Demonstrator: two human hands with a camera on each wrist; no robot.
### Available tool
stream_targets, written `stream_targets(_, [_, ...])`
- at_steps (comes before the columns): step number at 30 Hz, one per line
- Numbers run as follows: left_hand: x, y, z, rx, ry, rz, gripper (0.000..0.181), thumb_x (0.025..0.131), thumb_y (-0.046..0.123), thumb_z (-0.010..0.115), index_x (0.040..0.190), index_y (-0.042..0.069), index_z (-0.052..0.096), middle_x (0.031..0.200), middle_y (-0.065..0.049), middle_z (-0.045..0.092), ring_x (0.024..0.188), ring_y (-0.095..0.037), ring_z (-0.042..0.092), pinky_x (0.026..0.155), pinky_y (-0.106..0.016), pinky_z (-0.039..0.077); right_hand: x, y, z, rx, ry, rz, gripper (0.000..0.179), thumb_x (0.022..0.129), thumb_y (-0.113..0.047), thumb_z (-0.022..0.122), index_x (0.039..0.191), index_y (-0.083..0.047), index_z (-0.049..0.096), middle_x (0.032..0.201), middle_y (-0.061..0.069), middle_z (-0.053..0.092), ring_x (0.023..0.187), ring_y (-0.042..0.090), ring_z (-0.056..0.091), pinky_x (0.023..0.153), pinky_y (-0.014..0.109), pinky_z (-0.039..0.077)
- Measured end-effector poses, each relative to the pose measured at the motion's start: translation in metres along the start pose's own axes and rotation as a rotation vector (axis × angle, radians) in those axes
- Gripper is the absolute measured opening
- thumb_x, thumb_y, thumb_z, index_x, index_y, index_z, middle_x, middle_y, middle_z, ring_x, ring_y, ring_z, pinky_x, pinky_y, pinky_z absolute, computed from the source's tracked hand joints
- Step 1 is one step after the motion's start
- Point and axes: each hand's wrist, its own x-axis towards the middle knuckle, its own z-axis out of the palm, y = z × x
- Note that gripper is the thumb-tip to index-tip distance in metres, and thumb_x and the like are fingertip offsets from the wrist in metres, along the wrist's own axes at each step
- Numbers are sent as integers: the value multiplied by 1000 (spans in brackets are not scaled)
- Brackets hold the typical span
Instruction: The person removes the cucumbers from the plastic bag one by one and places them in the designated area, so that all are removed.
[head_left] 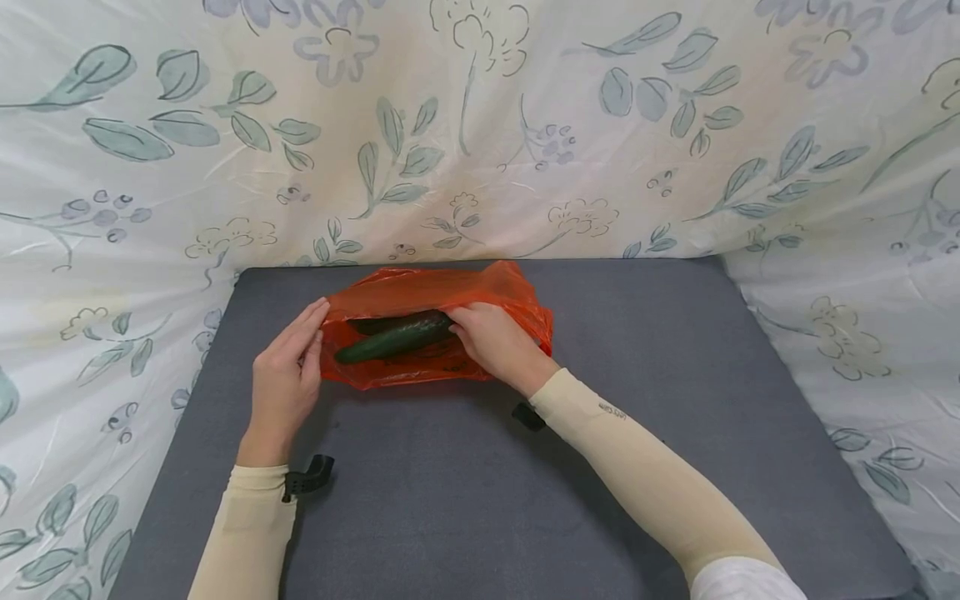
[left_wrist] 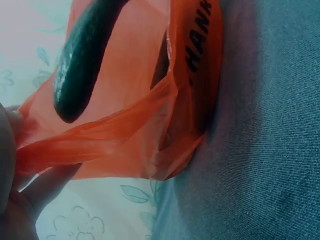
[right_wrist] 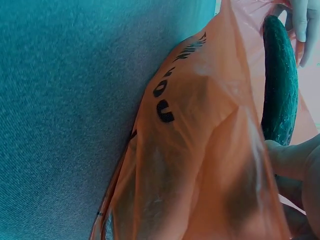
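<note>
Gripping a long, glossy, dark green cucumber [head_left: 397, 339], a person's right hand [head_left: 504, 343] rests at the mouth of a thin, translucent orange-red plastic bag [head_left: 442, 289] in the head view. We see its thumb and fingers closed round the cucumber's right end; the rest slants across the bag's opening. The left hand [head_left: 287, 379] pinches the bag's left edge between thumb and fingers, near the cucumber's free tip. A second dark green shape [head_left: 367, 325] shows just behind; it may be another cucumber, though shadow keeps us from being certain. Beneath the bag is a dark grey, flat tabletop [head_left: 420, 492], backed by a white cloth printed with leaves and flowers [head_left: 465, 158].

From the left wrist, we look onto the cucumber's rounded tip, apart from the left hand, which holds the bag's stretched edge. Black printed lettering [left_wrist: 199, 36] runs along the bag's side.

From the right wrist, the lettering reads "THANK YOU". The bag's wall partly hides the right hand, but we find its thumb against the cucumber's lower end.
</note>
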Motion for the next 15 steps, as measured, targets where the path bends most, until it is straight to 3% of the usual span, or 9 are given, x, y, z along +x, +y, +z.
stream_targets(2, [0, 0, -2, -19, -14, 5, 50, 102, -9, 67, 148, 11, 70, 149, -2, 66, 132, -30, 66, 113, -27, 44, -2, -3, -1, -3, 4, 1, 28, 101, -6, 77, 129, -7, 75, 113, 7, 76, 102, 24, 72, 93, 38, 59])
stream_targets(5, [0, -1, -6, -58, -47, 8, 47, 102, -10, 66, 145, 9, 72, 150, -2, 66, 127, -29, 69, 95, -12, 45, -5, -8, -2, -8, 12, -9, 36, 101, -5, 77, 136, -5, 73, 124, 10, 75, 110, 26, 72, 97, 39, 58])
stream_targets(9, [0, -3, -9, -85, -93, -5, 46, 102, -11, 64, 142, 11, 74, 151, -3, 65, 130, -30, 67, 94, -9, 42, -9, -14, -5, -9, 11, -14, 36, 101, -7, 77, 136, -5, 73, 126, 9, 75, 112, 25, 72, 97, 38, 58])
stream_targets(11, [-1, -3, -11, -85, -105, -11, 47, 102, -11, 64, 141, 12, 75, 150, -4, 65, 134, -30, 65, 106, -12, 39, -11, -17, -5, -11, 9, -19, 36, 101, -7, 77, 136, -5, 73, 126, 8, 75, 112, 24, 72, 98, 38, 58])
stream_targets(15, [-1, -4, -13, -78, -110, -2, 47, 102, -12, 64, 141, 10, 75, 150, -7, 66, 135, -31, 64, 89, -10, 42, -14, -23, -8, -20, 19, -43, 38, 100, -6, 78, 137, -5, 72, 128, 8, 75, 114, 24, 71, 100, 39, 57])
